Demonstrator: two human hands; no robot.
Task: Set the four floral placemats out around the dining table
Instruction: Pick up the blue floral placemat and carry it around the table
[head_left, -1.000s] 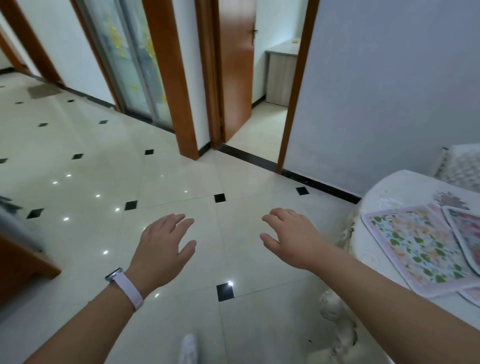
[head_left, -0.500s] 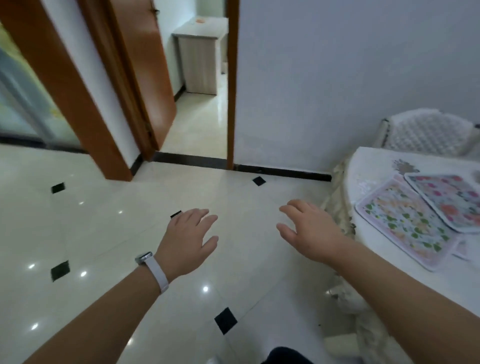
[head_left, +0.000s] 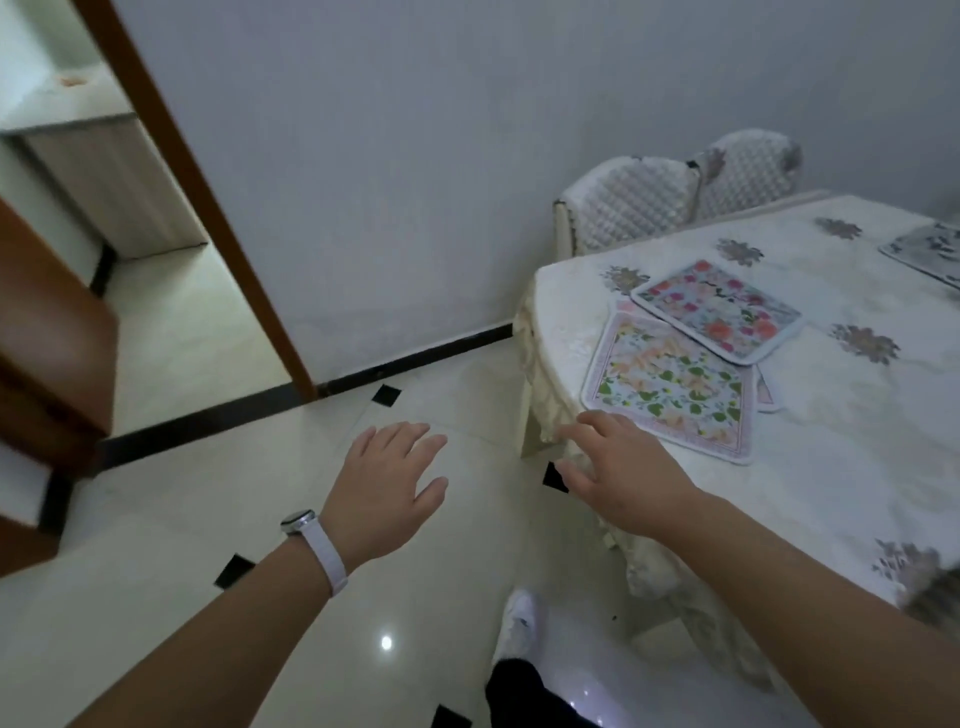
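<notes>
Glossy cream floor (head_left: 208, 493) with small black diamond tiles under both hands; grey wall ahead, wooden door frame (head_left: 208, 208) up and left of the left hand, pale cabinet (head_left: 104, 176) seen through the doorway; left hand (head_left: 387, 483) stretched forward over the floor, palm down, fingers straight and slightly spread, holding nothing; white-strapped watch (head_left: 298, 521) on its wrist; right hand (head_left: 618, 467) also palm down, fingers spread and relaxed, holding nothing, hovering at the near corner of the dining table (head_left: 857, 441), which has a white cloth with grey flower motifs; placemats lie on the table just beyond and right of the right hand; green-leaf placemat (head_left: 670, 382) nearest, its near corner just beside the right fingertips, contact cannot be told; pink-flower placemat (head_left: 719, 309) farther off, overlapping the green-leaf one's far edge; third placemat (head_left: 768, 397) mostly hidden under those two, only a corner showing; grey-patterned mat (head_left: 930, 252) well apart at the far right, cut by the frame edge; two quilted white chairs (head_left: 628, 200) against the wall beyond the table; white shoe (head_left: 519, 618) on the floor below, between the forearms.
</notes>
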